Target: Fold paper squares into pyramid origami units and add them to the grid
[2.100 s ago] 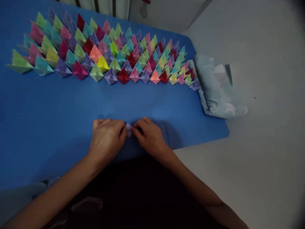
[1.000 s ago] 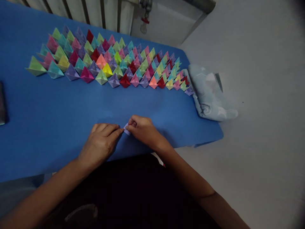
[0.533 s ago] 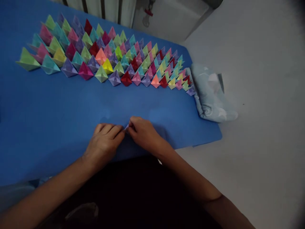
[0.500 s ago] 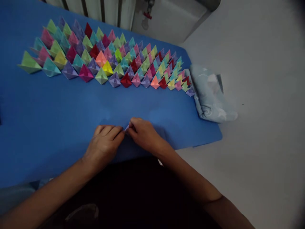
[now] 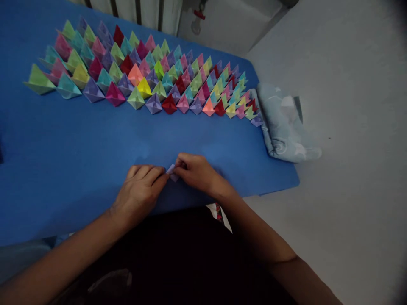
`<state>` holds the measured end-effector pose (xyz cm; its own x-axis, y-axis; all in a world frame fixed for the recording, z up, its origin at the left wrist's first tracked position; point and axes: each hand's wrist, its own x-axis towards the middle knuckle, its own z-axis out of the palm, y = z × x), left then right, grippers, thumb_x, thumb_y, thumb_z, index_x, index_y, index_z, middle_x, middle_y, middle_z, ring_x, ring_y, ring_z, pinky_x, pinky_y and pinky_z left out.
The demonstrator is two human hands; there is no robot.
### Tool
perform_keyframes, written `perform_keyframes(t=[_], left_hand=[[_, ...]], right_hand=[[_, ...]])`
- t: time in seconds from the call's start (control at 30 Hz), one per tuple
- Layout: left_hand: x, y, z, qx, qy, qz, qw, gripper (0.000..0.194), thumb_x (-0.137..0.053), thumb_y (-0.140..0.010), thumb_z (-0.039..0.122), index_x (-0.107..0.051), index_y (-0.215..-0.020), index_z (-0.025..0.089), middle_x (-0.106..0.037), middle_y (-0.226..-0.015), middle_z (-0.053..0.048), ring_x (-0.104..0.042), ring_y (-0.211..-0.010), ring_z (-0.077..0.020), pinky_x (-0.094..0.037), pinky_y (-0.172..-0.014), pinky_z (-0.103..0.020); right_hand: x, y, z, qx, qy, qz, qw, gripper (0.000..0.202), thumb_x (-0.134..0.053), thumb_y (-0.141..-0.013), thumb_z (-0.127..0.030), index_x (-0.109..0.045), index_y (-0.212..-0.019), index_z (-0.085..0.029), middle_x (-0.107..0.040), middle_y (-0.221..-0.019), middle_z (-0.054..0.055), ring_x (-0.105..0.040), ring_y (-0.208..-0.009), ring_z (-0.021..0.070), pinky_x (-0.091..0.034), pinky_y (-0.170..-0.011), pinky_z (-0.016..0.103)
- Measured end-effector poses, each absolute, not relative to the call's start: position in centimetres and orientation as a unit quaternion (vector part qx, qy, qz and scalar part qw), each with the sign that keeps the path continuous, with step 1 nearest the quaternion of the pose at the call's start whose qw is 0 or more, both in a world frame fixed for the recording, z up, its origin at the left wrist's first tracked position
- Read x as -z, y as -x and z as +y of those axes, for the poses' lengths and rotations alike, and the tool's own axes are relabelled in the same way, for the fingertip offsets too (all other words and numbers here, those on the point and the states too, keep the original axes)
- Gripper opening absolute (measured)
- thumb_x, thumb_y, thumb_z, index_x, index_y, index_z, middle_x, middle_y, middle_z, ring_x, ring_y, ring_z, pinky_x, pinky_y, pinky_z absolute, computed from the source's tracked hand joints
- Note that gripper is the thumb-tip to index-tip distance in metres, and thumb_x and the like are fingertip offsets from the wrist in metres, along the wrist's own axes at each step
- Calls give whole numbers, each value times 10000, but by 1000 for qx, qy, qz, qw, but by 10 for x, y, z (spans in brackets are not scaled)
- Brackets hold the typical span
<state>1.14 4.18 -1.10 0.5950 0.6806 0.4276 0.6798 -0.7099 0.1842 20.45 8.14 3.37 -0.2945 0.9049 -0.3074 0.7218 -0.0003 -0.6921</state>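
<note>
A small piece of folded light purple paper (image 5: 172,173) is pinched between my two hands, low over the blue table (image 5: 104,140). My left hand (image 5: 140,188) grips its left side, with the fingers bent and pressed together. The thumb and curled fingers of my right hand (image 5: 195,171) hold its right side. Parts of the paper are hidden by the fingertips. Beyond my hands, many folded paper boats (image 5: 154,104) in green, pink, purple, red, yellow and blue stand in slanting rows, close together.
At the table's right end lies a folded light blue patterned cloth (image 5: 280,127), against the last boats. A white ribbed radiator (image 5: 149,15) and a red-handled valve (image 5: 199,15) are behind the far edge. A white wall (image 5: 356,106) is at the right.
My right hand has shifted slightly right, away from the left fingertips, and more of the purple paper shows between the hands. The camera view has shifted a little.
</note>
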Motion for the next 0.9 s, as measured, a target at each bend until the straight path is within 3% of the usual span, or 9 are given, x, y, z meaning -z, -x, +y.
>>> perform_keyframes(t=[0.3, 0.47, 0.57, 0.63, 0.77, 0.9], left_hand=[[13, -10, 41, -254, -892, 375, 3, 312, -424, -984, 98, -704, -1114, 139, -743, -1038, -113, -640, -927, -253, -456, -747, -392], [-5, -19, 70, -162, -897, 396, 110, 232, -518, -972, 276, -719, -900, 185, -717, -963, -79, -616, -822, -227, -454, -736, -374], [-17, -29, 99, -96, -888, 399, 209, 128, -583, -871, 178, -707, -900, 175, -696, -951, -70, -639, -849, -199, -468, -751, -313], [-23, -37, 113, -43, -880, 400, 253, 186, -603, -817, 154, -707, -968, 183, -706, -955, -56, -651, -806, -181, -461, -717, -283], [-32, -51, 121, 48, -885, 403, 226, 185, -607, -784, 211, -722, -928, 218, -720, -879, -46, -641, -739, -205, -413, -636, -292], [-37, -52, 119, 33, -871, 426, 243, 123, -625, -694, 160, -684, -789, 210, -690, -810, -29, -604, -688, -187, -383, -600, -284]], right_hand=[[-32, -218, 83, -354, 598, -717, 54, 222, -665, -900, -264, -576, -713, -184, -539, -647, -54, -465, -632, 92, -292, -621, 242], [-33, -216, 80, -348, 591, -725, 67, 190, -649, -893, -231, -574, -723, -190, -520, -636, -53, -444, -623, 98, -289, -617, 246], [-27, -216, 74, -342, 602, -713, 108, 174, -635, -892, -226, -561, -737, -197, -524, -641, -56, -444, -623, 98, -294, -618, 248], [-22, -217, 68, -346, 603, -704, 142, 166, -646, -870, -207, -551, -734, -198, -525, -644, -60, -445, -621, 94, -302, -622, 247], [-12, -223, 60, -399, 604, -646, 243, 140, -671, -803, -208, -549, -735, -205, -505, -630, -73, -443, -597, 87, -327, -599, 236], [-9, -233, 56, -502, 587, -538, 339, 133, -646, -792, -310, -557, -766, -215, -518, -650, -68, -464, -570, 88, -369, -557, 227]])
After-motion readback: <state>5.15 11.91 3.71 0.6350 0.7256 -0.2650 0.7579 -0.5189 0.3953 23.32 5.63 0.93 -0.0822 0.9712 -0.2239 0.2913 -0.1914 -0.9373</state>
